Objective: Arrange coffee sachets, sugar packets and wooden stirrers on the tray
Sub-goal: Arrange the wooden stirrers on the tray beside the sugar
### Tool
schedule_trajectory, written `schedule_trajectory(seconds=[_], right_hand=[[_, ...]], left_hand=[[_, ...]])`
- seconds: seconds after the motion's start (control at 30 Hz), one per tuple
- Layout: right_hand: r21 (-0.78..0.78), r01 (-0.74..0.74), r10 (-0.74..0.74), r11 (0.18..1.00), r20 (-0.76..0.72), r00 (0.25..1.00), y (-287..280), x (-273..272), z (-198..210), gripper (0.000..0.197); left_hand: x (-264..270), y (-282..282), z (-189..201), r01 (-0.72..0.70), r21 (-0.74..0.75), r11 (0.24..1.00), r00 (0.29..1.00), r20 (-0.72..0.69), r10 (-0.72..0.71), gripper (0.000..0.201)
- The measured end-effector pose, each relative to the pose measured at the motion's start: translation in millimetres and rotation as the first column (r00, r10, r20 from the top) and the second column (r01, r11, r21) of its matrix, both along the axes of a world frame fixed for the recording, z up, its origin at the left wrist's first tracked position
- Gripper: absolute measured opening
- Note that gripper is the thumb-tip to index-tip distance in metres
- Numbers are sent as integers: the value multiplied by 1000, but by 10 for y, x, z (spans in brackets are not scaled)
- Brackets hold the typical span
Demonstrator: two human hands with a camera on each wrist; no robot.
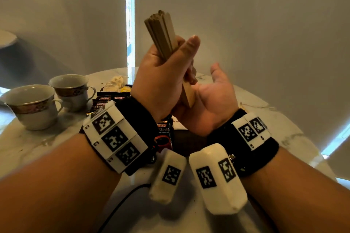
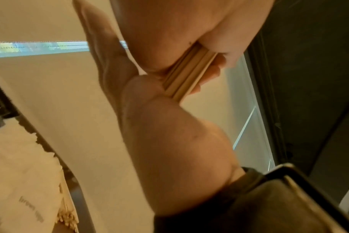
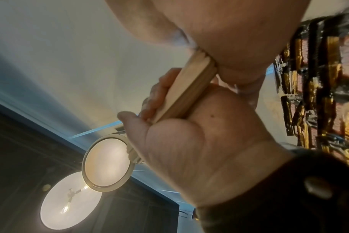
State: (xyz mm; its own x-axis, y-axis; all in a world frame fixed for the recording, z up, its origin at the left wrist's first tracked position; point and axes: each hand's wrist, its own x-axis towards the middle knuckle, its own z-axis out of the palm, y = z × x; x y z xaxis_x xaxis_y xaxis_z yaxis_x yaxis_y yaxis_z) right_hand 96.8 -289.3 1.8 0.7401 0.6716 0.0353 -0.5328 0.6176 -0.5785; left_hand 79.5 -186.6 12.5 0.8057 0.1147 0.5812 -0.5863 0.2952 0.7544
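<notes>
My left hand grips a bundle of wooden stirrers upright above the table, fingers wrapped round its middle. The bundle's lower end stands on the palm of my right hand, which lies palm up with the thumb raised. The wrist views show the stirrers between the left fist and the right palm. Black and red coffee sachets lie behind my left wrist, and one more sachet lies below it. Pale sugar packets sit further back. A dark tray shows between my wrists, mostly hidden.
Two white cups with patterned bands stand at the left on the round marble table. A black cable runs across the near edge. A white packet printed "brown" lies under my hands. Grey blinds hang behind.
</notes>
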Motion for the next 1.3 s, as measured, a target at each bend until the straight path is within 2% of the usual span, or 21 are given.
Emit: schedule_trajectory(seconds=[0.17, 0.27, 0.4, 0.5, 0.6, 0.73, 0.9, 1.03, 1.17, 1.3], right_hand=[[31, 51, -49, 998, -41, 998, 3, 9, -1, 99], [-93, 41, -33, 995, 89, 996, -39, 45, -26, 94], [-297, 216, -125, 930, 296, 947, -121, 173, -6, 75], [-399, 276, -58, 875, 479, 876, -160, 170, 25, 40], [-482, 266, 56, 835, 556, 829, -158, 151, -8, 35], [-531, 184, 174, 827, 553, 814, -143, 143, -65, 26], [-506, 76, 198, 859, 465, 863, -138, 81, -76, 13], [-524, 49, 211, 850, 425, 880, -164, 61, -34, 7], [-541, 29, 234, 841, 411, 881, -166, 71, -37, 10], [-575, -19, 287, 818, 379, 880, -159, 90, -59, 11]], left_hand=[[4, -10, -32, -21, 34, 999, 999, -31, 22, 22], [4, 45, -24, -80, 92, 993, 995, -47, 85, 20], [76, 202, -10, -194, 205, 959, 967, -122, 222, 29], [119, 258, -19, -127, 200, 972, 959, -227, 172, 26], [120, 261, -25, -20, 163, 986, 941, -330, 74, 31], [34, 206, 3, 149, 187, 971, 901, -431, -55, 37], [4, 214, 20, 190, 276, 942, 885, -463, -43, 51], [38, 262, 24, 277, 181, 944, 856, -492, -157, 68], [106, 285, -12, 231, 171, 958, 901, -410, -144, 64], [176, 361, 45, 92, -91, 992, 953, -282, -114, 42]])
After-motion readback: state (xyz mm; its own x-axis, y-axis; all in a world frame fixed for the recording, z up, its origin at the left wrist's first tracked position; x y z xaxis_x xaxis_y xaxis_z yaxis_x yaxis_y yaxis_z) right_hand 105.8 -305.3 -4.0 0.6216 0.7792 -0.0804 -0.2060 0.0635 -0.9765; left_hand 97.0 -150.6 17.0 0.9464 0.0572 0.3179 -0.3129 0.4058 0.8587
